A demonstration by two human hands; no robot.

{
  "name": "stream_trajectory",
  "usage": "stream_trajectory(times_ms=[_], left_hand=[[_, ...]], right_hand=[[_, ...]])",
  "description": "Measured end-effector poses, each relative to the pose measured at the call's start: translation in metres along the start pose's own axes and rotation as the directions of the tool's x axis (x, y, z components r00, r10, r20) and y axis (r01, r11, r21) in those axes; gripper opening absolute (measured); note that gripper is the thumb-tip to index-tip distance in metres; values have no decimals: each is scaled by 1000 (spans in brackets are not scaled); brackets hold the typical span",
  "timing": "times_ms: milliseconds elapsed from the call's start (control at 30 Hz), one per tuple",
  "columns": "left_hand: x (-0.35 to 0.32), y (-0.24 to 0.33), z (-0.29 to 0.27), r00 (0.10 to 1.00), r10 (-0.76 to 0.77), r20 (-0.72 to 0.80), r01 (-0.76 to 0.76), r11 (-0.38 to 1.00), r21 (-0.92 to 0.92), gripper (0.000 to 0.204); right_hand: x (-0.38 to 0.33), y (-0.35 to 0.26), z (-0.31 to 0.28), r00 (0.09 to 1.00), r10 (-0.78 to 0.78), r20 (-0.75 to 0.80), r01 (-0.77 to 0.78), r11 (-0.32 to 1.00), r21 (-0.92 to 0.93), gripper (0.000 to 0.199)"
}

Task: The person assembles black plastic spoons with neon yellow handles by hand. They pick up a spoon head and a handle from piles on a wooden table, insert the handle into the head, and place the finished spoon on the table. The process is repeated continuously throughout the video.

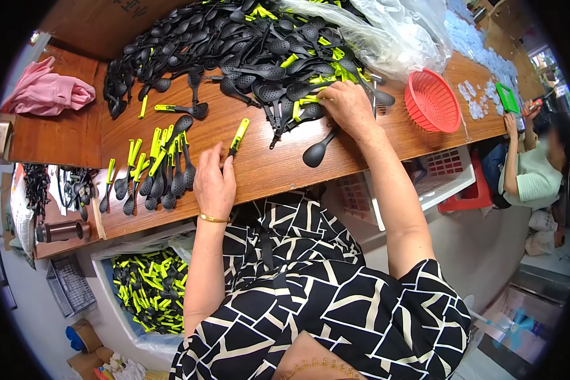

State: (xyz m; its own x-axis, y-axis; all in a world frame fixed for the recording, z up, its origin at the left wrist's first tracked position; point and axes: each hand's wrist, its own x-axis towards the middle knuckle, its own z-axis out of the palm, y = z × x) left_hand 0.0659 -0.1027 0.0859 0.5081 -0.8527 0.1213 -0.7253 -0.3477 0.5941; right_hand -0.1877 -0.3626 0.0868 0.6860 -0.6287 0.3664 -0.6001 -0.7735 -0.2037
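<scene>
My left hand (214,187) is closed near the table's front edge. Between its fingers runs the black neck of a spoon (240,135) with a lime-green handle pointing away from me; its head is hidden by the hand. My right hand (349,106) reaches to the near edge of a big heap of black spoons and slotted spoons (234,50). Its fingertips pinch the end of a lime-green handle (309,99); the rest of that piece merges with the heap. Below the right wrist lies a black spoon (318,152), bowl toward me.
Left of my left hand lies a bunch of green-handled spoons (161,168). A red basket (432,101) and clear plastic bag (392,31) stand right. Below the table are a lined bin of spoons (149,291) and a white crate (437,183). Another person (532,164) sits at right.
</scene>
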Motion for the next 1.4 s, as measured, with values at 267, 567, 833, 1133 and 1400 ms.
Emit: stream_trajectory(times_ms=[267,567,833,1133,1400], left_hand=[[-11,63,31,891,450,53,-449,893,-36,33],[21,115,110,834,551,21,-551,832,54,23],[17,91,62,929,294,226,-239,941,-238,34],[1,75,54,951,246,188,-128,866,-484,30],[-5,69,35,922,341,184,-245,880,-408,33]], right_hand=[[-12,-13,10,984,-124,-128,133,990,57,17],[8,2,9,980,-75,-184,130,941,313,14],[-55,-2,-33,965,228,131,-254,684,684,19],[-46,-26,-45,969,-230,89,133,791,596,15],[-49,-39,-44,970,-221,101,119,794,596,19]])
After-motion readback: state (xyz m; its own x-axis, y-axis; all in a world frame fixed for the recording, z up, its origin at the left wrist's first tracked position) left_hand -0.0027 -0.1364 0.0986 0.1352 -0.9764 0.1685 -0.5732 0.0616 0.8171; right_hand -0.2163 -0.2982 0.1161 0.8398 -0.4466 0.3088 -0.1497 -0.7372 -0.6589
